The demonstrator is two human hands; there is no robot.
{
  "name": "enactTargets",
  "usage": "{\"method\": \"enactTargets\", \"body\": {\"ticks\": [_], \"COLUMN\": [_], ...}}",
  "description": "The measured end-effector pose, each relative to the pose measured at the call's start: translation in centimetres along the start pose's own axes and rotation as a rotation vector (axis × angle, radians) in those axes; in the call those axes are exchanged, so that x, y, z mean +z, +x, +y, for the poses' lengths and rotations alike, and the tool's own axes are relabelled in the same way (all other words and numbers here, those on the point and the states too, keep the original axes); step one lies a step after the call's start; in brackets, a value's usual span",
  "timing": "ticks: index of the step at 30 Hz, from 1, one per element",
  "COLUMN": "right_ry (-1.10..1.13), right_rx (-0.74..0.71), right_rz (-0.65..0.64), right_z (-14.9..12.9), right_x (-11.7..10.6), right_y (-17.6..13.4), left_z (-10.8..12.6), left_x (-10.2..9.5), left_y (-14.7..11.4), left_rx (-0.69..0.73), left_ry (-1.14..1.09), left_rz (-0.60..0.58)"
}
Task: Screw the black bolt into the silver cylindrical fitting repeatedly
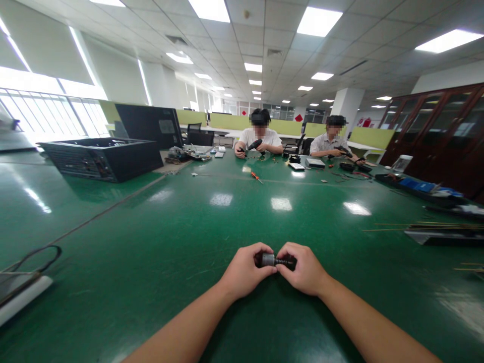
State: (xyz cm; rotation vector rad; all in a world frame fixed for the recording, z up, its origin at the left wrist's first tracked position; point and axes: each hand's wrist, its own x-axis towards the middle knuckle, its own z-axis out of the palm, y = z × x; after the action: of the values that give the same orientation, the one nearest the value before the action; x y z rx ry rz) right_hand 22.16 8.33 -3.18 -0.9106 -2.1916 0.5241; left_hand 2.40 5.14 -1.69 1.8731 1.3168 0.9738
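Close to the table's near side, my two hands meet over a small part that looks like an electric motor. Its silver cylinder [268,259] sits in the closed fingers of my left hand [244,269]. A dark, ridged shaft-like piece [285,262] extends from the cylinder to the right, and the fingers of my right hand [305,269] are closed around it. The cylinder and the ridged piece lie in one line, roughly level. Whether they are joined or only touching, I cannot tell. Fingers hide both outer ends.
On the green table [170,237], a black computer case [102,159] stands at left and an orange screwdriver [256,176] lies farther ahead. Two people [260,138] work across the table with dark tools. Trays [419,186] and thin rods [401,225] are at right.
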Motion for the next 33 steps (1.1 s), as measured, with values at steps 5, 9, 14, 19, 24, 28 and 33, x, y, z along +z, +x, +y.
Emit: {"method": "enactTargets", "body": {"ticks": [5,9,14,19,24,28,33], "right_ry": [-0.005,-0.003,-0.003,-0.001,0.008,0.012,0.01], "right_rx": [-0.005,-0.009,-0.009,-0.003,0.005,0.013,0.01], "right_rz": [-0.001,-0.009,-0.012,-0.015,-0.011,-0.01,-0.018], "right_z": [-0.01,-0.07,-0.16,-0.11,0.09,0.18,0.11], "right_x": [-0.03,-0.11,-0.17,-0.13,-0.14,-0.25,-0.36], "right_y": [-0.03,0.05,0.04,-0.03,0.03,0.02,-0.02], "left_z": [0.07,0.06,0.07,0.11,0.19,0.23,0.18], "left_x": [-0.06,-0.08,-0.08,-0.04,-0.05,-0.07,-0.03], "left_y": [-0.05,-0.01,-0.02,-0.06,0.02,0.01,-0.06], "left_rx": [0.006,0.008,0.007,0.003,-0.018,-0.022,-0.014], "left_ry": [0.01,0.009,0.009,0.01,0.018,0.027,0.024], "left_rz": [-0.004,-0.01,-0.017,-0.014,-0.011,-0.005,-0.007]}}
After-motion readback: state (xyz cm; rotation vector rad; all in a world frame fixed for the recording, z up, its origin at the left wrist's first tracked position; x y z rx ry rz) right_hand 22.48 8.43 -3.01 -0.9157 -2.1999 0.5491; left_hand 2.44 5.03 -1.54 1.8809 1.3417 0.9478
